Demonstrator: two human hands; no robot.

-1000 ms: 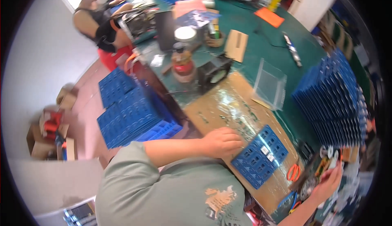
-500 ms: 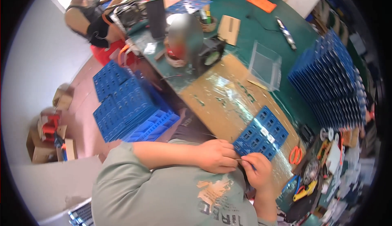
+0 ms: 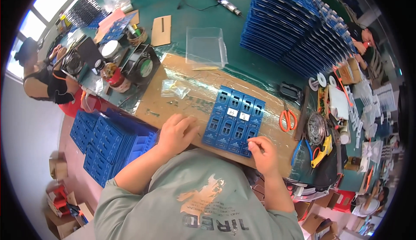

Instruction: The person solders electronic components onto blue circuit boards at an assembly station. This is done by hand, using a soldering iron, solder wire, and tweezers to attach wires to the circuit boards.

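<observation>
A blue circuit-board panel (image 3: 229, 129) with rows of dark slots and two white labels lies flat at the near edge of a brown board (image 3: 149, 105). Left of the panel, my left hand (image 3: 177, 132) rests over the brown board, fingers loosely spread and holding nothing. My right hand (image 3: 262, 152) is at the panel's lower right corner, thumb and forefinger pinched together. Whatever they hold, if anything, is too small to make out. Beyond my left hand lies a small clear plastic bag (image 3: 174, 89) with tiny contents.
Orange-handled scissors (image 3: 287, 119), blue-handled pliers (image 3: 302, 151) and a yellow-handled tool (image 3: 321, 152) lie at the right. A clear plastic tray (image 3: 204, 47) stands beyond the brown board. Tall stacks of blue panels (image 3: 277, 23) rise at the far right; a bottle (image 3: 113, 76) stands at left.
The view has swung to the right. My hands, close together before with a thin strand between them, are now apart, the left one farther left. The small bag is now in plain sight.
</observation>
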